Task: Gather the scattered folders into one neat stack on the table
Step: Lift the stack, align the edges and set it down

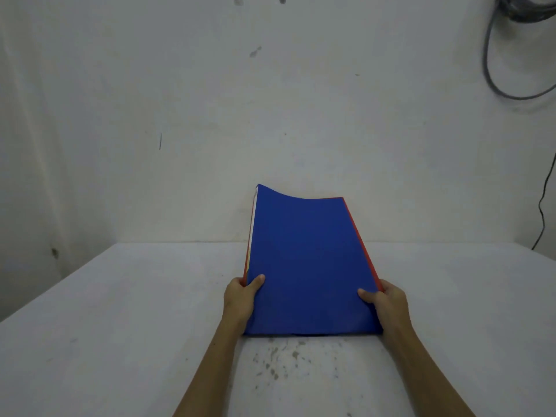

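A bundle of folders (307, 260) stands tilted on its near edge on the white table (120, 311), leaning away toward the wall. A blue folder faces me; red, white and yellow edges show behind it along both sides. My left hand (240, 299) grips the bundle's lower left side, thumb on the blue cover. My right hand (386, 305) grips the lower right side the same way. The top edge sags in a curve.
A white wall (210, 115) rises just behind the table's far edge. Grey cables (493, 70) hang at the upper right and a black wire (543, 206) runs down the right side. Dark specks mark the table (282, 362) near me.
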